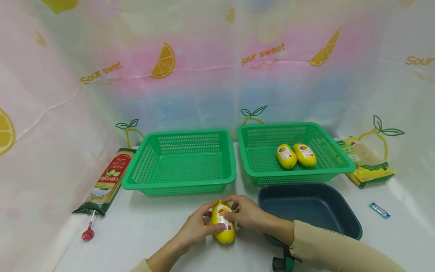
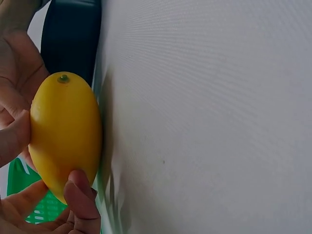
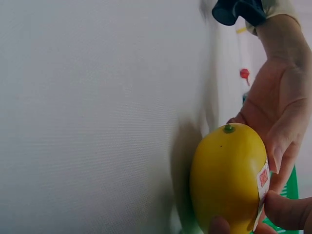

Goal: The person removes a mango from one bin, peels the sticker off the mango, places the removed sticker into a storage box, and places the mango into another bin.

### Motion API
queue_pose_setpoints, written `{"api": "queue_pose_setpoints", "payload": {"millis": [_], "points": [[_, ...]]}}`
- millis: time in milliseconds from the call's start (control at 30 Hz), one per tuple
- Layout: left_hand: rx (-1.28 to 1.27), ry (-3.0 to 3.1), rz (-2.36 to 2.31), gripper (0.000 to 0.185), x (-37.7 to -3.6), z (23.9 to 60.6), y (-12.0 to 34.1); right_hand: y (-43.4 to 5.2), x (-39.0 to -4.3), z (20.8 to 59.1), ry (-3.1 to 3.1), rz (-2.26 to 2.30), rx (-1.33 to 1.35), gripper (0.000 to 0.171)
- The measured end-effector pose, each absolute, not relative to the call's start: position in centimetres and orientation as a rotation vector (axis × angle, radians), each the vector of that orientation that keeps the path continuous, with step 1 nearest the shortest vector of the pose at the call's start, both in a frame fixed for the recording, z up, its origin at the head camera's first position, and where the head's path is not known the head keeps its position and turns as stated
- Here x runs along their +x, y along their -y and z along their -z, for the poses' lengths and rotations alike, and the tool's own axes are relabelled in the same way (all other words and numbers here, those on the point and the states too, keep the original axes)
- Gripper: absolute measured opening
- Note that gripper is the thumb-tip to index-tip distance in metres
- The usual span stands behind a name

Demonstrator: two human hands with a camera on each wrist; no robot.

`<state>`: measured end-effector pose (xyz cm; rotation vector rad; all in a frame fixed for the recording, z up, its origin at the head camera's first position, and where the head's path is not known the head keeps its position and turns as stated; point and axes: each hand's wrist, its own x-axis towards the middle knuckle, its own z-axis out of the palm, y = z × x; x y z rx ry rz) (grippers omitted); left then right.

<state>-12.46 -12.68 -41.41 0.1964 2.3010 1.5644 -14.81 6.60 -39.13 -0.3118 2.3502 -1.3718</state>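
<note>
A smooth, glossy yellow mango (image 1: 223, 223), egg-shaped with a white and orange label on its top face and a small green dot at one end, lies on the white table (image 1: 142, 234) near the front edge. Both hands grip it. The left hand (image 1: 197, 226) curls round its left side with the thumb pressed on the label, and the right hand (image 1: 246, 213) pinches it from the right with fingers over the far end. In the left wrist view, the fruit's plain side (image 2: 66, 136) rests against the table's finely woven cloth (image 2: 209, 117).

Just right of the hands stands a dark blue plastic tub (image 1: 343, 219) with rounded corners and smooth walls; the right forearm crosses its near corner. Behind the mango, close by, sits a green basket (image 1: 142, 166) of perforated plastic, rectangular with a flared rim, its near rim just past the fingertips. Beside it to the right is a second green basket (image 1: 334, 158), with two more yellow mangoes (image 1: 295, 155) lying side by side in it, touching.

Open table lies left of the hands. Farther left, a long packet of noodles (image 1: 108, 181) leans at the cloth wall, and a red lollipop (image 1: 87, 234) lies at its near end. On the right side are a yellow-green bag (image 1: 368, 162) and a small blue wrapped candy (image 1: 379, 210), well apart from the hands.
</note>
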Motion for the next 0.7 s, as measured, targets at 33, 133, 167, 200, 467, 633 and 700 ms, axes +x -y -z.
{"api": "queue_pose_setpoints", "payload": {"millis": [33, 133, 167, 200, 467, 633, 700], "points": [[0.197, -2.3, -1.566, 0.076, -12.47, 41.37, 12.6, -6.59, -14.78, 39.14, -2.359, 1.374, -0.316, 0.037], [0.194, -2.289, -1.577, 0.078, -12.46, 41.29, 12.48, -6.57, -14.74, 39.13, -2.382, 1.379, -0.316, 0.038], [0.195, -2.286, -1.58, 0.079, -12.44, 41.29, 12.46, -6.56, -14.75, 39.12, -2.388, 1.38, -0.314, 0.038], [0.194, -2.282, -1.583, 0.079, -12.44, 41.29, 12.44, -6.55, -14.77, 39.11, -2.391, 1.379, -0.308, 0.038], [0.188, -2.279, -1.589, 0.081, -12.45, 41.41, 12.3, -6.49, -15.02, 39.01, -2.397, 1.367, -0.273, 0.039], [0.186, -2.295, -1.582, 0.081, -12.45, 41.36, 12.2, -6.5, -15.06, 38.88, -2.396, 1.374, -0.272, 0.038], [0.181, -2.3, -1.575, 0.081, -12.48, 41.32, 12.15, -6.52, -15.04, 38.76, -2.386, 1.386, -0.264, 0.037]]}}
